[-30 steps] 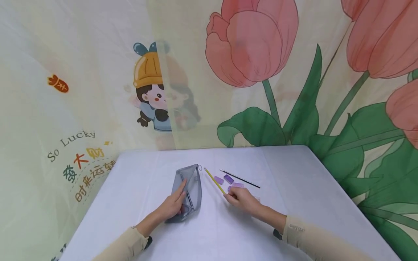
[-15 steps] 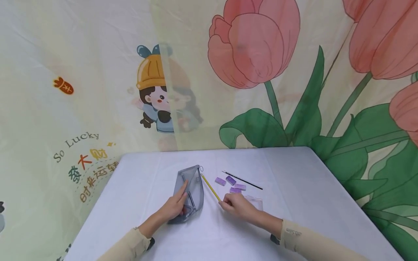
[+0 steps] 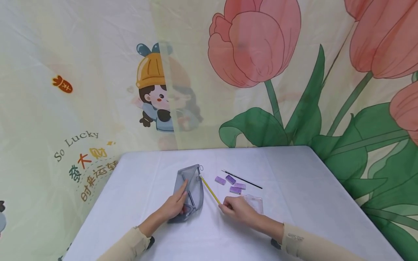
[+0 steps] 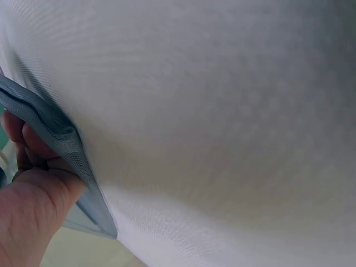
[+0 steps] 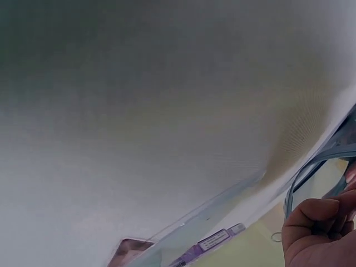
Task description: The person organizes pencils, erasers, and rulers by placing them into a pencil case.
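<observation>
White table [image 3: 294, 203]: left hand [image 3: 174, 206] holds pouch [image 3: 191, 188] (grey mesh), right hand [image 3: 236, 208] pinches pencil [image 3: 209, 188].

I see a table [image 3: 294, 174] under a pale cloth. On it lie three purple erasers [image 3: 230, 184], close together; one [image 3: 220, 180] sits to the left, one [image 3: 230, 179] beside it, and one [image 3: 237, 188] nearer me. Just behind them a thin black pen [image 3: 242, 179] lies slanted. A clear plastic bag [image 3: 254, 201] lies flat near the erasers; I think it is empty, though I can't be sure. Behind the table hangs a backdrop [image 3: 98, 72] printed with pink tulips [image 3: 254, 40], green leaves, a cartoon girl [image 3: 153, 94] and "So Lucky" lettering [image 3: 76, 144].
</observation>
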